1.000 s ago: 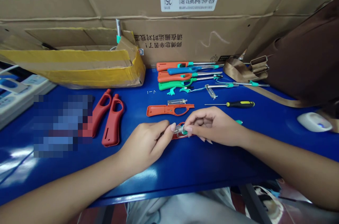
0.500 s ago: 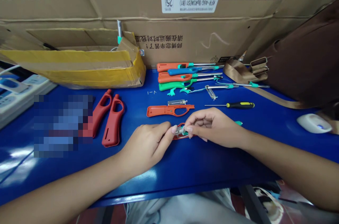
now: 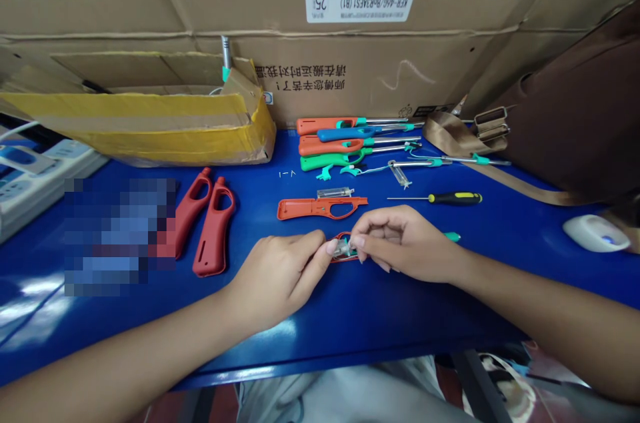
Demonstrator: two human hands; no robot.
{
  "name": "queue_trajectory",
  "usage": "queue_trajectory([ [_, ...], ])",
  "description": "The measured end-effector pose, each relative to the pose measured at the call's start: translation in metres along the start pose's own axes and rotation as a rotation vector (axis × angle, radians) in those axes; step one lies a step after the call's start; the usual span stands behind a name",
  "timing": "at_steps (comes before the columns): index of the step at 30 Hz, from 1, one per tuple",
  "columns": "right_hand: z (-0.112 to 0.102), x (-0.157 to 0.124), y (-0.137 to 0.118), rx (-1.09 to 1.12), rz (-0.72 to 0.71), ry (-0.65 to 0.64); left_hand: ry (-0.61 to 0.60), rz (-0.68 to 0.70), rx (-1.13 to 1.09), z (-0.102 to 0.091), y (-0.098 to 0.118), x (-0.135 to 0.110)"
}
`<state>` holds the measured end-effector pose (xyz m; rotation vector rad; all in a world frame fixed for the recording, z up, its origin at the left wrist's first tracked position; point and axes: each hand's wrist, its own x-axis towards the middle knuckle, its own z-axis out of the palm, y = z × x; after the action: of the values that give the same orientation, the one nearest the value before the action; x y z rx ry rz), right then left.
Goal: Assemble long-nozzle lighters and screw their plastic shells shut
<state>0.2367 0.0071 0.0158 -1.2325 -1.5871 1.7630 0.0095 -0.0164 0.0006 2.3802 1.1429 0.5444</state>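
My left hand (image 3: 283, 276) pinches a clear plastic lighter fuel tank (image 3: 341, 249) between thumb and fingers. The fingertips of my right hand (image 3: 407, 243) are closed at the tank's right end; what they pinch is too small to make out. Beneath the hands lies a red lighter casing half (image 3: 345, 235), mostly covered. A teal tip (image 3: 453, 236) shows behind my right hand. Just beyond, an orange casing half (image 3: 300, 209) lies open side up, with another clear fuel tank (image 3: 334, 192) along its far edge.
Several assembled lighters (image 3: 325, 124) and loose lighter parts (image 3: 400, 173) lie farther back. A screwdriver (image 3: 455, 198) is at right, near a white mouse (image 3: 595, 233). Red casings (image 3: 213, 243) lie at left, before a yellow-taped box (image 3: 200, 136). A power strip (image 3: 60, 170) stands far left.
Both hands have shifted very slightly to the right with the fuel tank. Their grip looks the same, and the other things stay put.
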Motion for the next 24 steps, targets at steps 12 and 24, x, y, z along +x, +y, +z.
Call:
queue_trajectory([
  [12,0.0021,0.0007,0.0032,-0.021,-0.045,0.001,0.014,0.004,-0.013,0.0010,0.0000,-0.0010],
  [24,-0.0067,0.0001,0.0054,-0.222,-0.125,0.017,0.045,-0.050,-0.072,-0.0003,-0.0017,0.0002],
])
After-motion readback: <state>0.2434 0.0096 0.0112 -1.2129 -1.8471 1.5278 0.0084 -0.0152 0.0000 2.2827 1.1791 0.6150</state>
